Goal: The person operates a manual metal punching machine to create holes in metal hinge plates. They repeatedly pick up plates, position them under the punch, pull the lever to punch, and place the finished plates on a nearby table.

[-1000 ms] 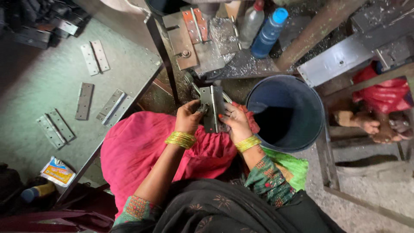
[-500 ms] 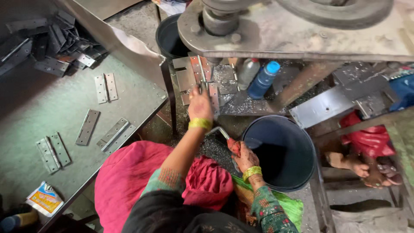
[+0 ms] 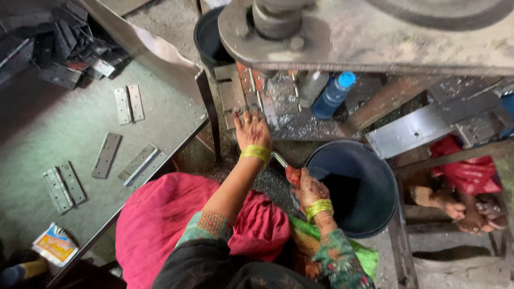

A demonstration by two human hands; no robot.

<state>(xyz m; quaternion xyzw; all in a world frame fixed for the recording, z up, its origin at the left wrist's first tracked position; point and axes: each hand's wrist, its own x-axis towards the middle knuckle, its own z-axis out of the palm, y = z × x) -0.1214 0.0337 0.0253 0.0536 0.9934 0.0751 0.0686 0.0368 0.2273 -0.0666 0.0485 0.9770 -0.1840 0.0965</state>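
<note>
Head view: the left hand has gone forward to the press while the right stays at the bucket.

A moment ago both hands held one hinge over the lap; now the left hand point(image 3: 252, 130) lies flat, fingers spread and released, on the hinge pieces point(image 3: 247, 95) under the press head point(image 3: 342, 32). The right hand point(image 3: 305, 185), fingers clenched on a metal hinge leaf point(image 3: 279, 159), sits at the rim of the dark blue bucket point(image 3: 375, 214), whose inside looks dark, contents unclear. Finished hinges point(image 3: 128, 103) lie on the surface point(image 3: 43, 144), left.

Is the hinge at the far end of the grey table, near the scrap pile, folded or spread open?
Spread open. The hinge lies flat on the grey table, its two leaves side by side with the knuckle line between them.
</note>
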